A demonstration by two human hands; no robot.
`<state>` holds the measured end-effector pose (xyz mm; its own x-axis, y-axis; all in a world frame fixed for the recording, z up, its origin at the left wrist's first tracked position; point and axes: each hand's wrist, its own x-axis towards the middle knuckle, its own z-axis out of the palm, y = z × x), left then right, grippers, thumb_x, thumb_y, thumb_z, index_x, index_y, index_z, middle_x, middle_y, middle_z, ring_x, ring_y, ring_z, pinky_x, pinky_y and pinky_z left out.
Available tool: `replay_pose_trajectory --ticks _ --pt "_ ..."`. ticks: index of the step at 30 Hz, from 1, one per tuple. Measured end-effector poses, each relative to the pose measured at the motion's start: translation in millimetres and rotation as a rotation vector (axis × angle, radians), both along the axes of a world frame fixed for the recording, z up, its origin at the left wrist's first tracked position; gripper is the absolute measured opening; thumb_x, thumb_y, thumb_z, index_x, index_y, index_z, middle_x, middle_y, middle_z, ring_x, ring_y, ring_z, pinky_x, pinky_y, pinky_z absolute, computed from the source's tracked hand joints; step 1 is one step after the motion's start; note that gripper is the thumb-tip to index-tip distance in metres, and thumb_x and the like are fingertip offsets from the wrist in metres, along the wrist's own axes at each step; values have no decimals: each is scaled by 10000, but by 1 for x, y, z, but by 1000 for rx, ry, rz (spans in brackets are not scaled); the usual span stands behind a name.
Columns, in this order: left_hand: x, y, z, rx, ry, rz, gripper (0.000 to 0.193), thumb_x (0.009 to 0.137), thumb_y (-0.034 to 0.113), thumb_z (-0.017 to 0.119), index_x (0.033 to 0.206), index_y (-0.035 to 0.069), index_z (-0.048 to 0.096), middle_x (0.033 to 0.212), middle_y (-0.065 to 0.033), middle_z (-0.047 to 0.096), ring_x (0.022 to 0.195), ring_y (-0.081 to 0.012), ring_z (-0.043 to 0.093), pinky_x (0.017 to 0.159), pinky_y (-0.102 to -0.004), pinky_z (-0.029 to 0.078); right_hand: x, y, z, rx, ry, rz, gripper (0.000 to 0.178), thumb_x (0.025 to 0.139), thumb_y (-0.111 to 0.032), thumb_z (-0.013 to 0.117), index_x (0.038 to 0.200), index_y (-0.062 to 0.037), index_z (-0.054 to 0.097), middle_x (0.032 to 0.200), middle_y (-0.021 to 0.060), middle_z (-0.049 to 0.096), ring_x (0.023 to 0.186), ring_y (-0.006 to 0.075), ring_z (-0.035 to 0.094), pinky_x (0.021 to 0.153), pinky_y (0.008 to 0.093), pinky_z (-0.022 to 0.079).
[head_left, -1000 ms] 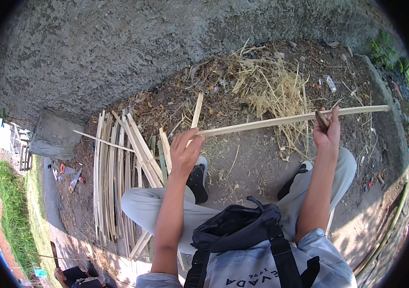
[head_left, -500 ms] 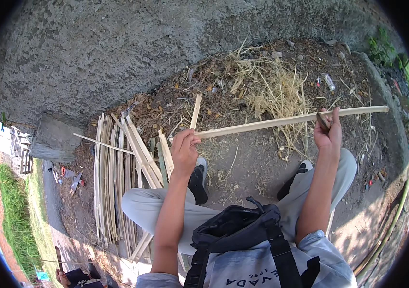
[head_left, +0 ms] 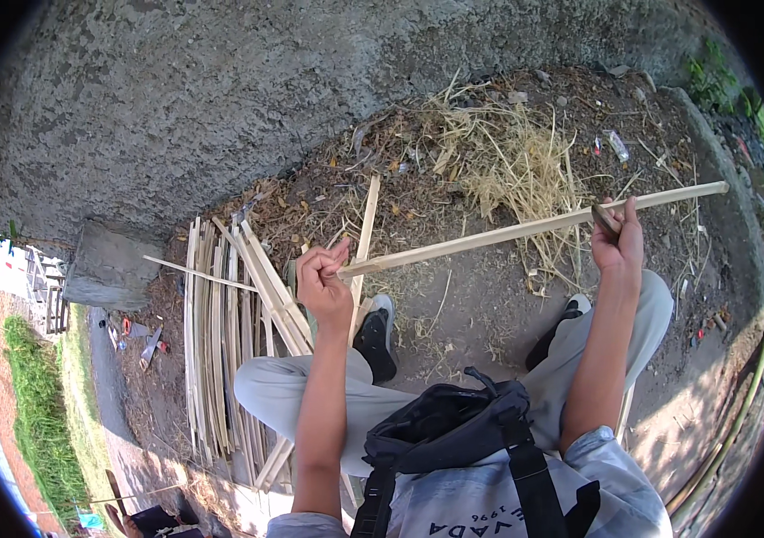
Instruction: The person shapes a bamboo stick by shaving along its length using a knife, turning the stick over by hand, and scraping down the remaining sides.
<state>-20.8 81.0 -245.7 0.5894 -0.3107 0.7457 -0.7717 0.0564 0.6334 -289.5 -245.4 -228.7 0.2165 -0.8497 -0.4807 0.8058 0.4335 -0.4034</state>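
Long, pale, flat wooden strip [head_left: 489,237] pinched at end by left hand [head_left: 325,285], gripped alongside elongated brown tool [head_left: 607,222] by right hand [head_left: 617,247]. Likely light, springy; best held flatwise.

Bare, packed grey-brown earth [head_left: 467,314] carries everything, shaded in the middle and dappled with sunlight at the lower right. On its left side lies a pile of long, pale, flat bamboo strips [head_left: 211,359], most roughly parallel, a few slanting across the others. Beyond the pile rest grey-bladed tools with red grips [head_left: 151,355], too small to identify. A loose, tangled heap of straw-coloured shavings [head_left: 525,170] covers the upper middle, with dry brown leaf litter [head_left: 382,193] to its left. Right of the heap lies a small, clear plastic piece [head_left: 617,146]. Long, slender, green-yellow poles [head_left: 740,408] lie along the right edge.
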Motion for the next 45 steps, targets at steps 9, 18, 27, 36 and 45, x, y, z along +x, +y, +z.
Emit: replay_pose_trajectory --ticks 9,18,27,36,45 --pt "13 4 -4 38 387 -80 64 951 19 509 961 -38 536 1019 -165 542 735 -203 673 658 -288 571 -4 -3 -7 9 -39 -35 272 891 -248 662 806 -27 527 674 68 551 589 157 583 619 280 588" --pt "4 -20 41 710 -214 181 329 855 58 622 1182 95 633 1383 -101 501 1390 -315 305 1102 -428 296 -3 -3 -8 -29 -46 -65 308 880 -249 676 755 -31 499 675 54 531 652 190 619 663 306 598" --pt "-35 -24 26 616 -316 -232 382 646 148 818 1006 96 699 1175 -81 628 1130 -305 558 958 -442 438 -2 -6 -14 13 14 -120 326 901 -264 648 750 -22 488 628 58 512 642 177 607 665 298 591" --pt "-24 -17 0 450 -373 -187 232 692 -94 673 853 67 717 1129 -135 633 939 -306 646 787 -383 535 -1 -1 -11 1 -23 -88 302 907 -267 638 814 -19 492 644 57 526 628 167 605 695 348 604" --pt "-21 -20 -13 220 395 -444 162 748 -164 598 808 -32 670 968 -140 680 898 -219 675 788 -308 569 1 1 -7 4 -29 -109 298 893 -260 658 824 -27 485 609 30 484 611 149 587 711 339 601"
